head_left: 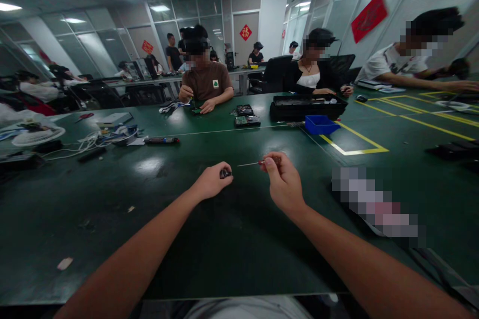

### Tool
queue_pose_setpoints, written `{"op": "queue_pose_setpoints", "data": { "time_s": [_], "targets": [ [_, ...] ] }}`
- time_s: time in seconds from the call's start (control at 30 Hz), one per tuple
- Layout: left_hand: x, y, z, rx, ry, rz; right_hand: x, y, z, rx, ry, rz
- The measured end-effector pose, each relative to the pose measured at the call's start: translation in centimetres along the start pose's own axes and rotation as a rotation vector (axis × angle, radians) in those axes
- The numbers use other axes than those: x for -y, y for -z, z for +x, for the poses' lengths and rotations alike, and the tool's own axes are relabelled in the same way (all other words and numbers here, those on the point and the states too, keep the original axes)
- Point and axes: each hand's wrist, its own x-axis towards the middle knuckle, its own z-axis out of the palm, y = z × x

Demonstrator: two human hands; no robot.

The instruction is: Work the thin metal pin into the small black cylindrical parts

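My right hand [284, 182] is closed round the handle of a screwdriver [249, 164]. Its thin metal shaft points left, toward my other hand. My left hand [215, 180] curls its fingers round a small dark object [225, 173]; most of it is hidden, so I cannot make out its kind. A short gap separates the screwdriver's tip from the left hand. Both hands are above the green tabletop [232, 239], near its middle.
A blue bin [321, 124] stands before a long black tray [309, 107]. Circuit-board devices [247, 120] lie nearby. Cables [90, 144] and a dark pen-shaped tool [161, 140] are at left. A pixelated item [374, 204] lies at right. A co-worker in brown [207, 82] sits opposite.
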Motion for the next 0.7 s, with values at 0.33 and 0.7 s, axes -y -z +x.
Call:
{"op": "queue_pose_setpoints", "data": {
  "time_s": [0.33, 0.7],
  "targets": [
    [5.6, 7.6, -3.8, -0.336, 0.248, -0.768, -0.5, -0.3, 0.0, 0.049, -0.021, 0.002],
    [9.8, 15.8, -11.5, -0.938, 0.628, -0.923, -0.6, -0.4, 0.1, 0.105, -0.028, -0.039]
  ]
}}
